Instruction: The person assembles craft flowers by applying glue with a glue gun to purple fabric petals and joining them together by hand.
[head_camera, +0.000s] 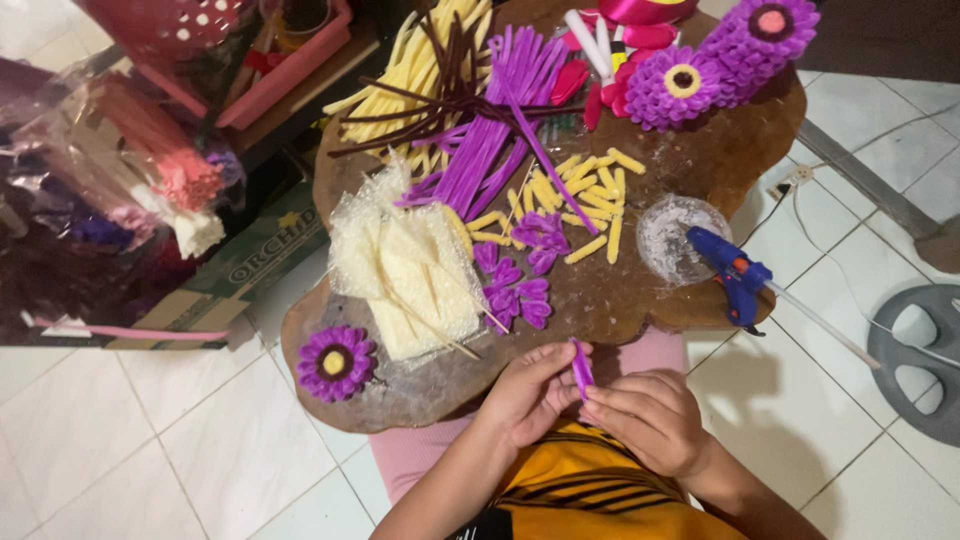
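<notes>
The purple pipe cleaner (581, 368) is a short fuzzy stick, bent in the middle. It looks very light and soft, and it should bend easily, so it is best held near its ends with fingertips. Both hands pinch it now, just below the edge of the wooden board (700, 160). The left hand (533, 390) is curled, with its fingers shut on the top. The right hand (648, 418) is curled too, pinching the lower part. On the board sit purple petals (515, 285), a purple flower (335, 362) and a blue glue gun (733, 275).
</notes>
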